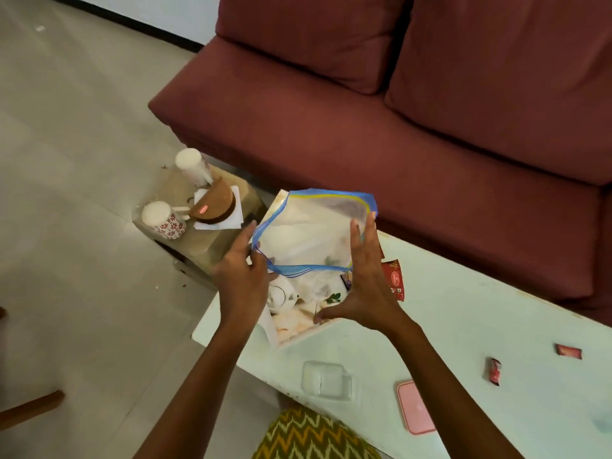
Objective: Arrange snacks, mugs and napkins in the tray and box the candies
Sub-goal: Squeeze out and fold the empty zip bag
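Observation:
I hold a clear zip bag (311, 230) with a blue and yellow seal, its mouth spread wide, above a white tray (298, 332) on the pale table (463, 326). My left hand (240, 270) pinches the bag's left edge and my right hand (361, 276) grips its right side. Under the bag the tray holds a white mug (281, 294) and some wrappers. A red snack packet (394, 281) lies beside the tray. Two red candies (568, 351) (493, 371) rest on the table at right. A clear box (327, 380) and its pink lid (415, 407) sit near the front edge.
A low stool (212, 246) at left carries two upturned mugs (162, 220) (193, 167), a brown lidded container (215, 203) and white napkins (231, 223). A maroon sofa (397, 111) stands behind the table. Grey floor spreads out to the left.

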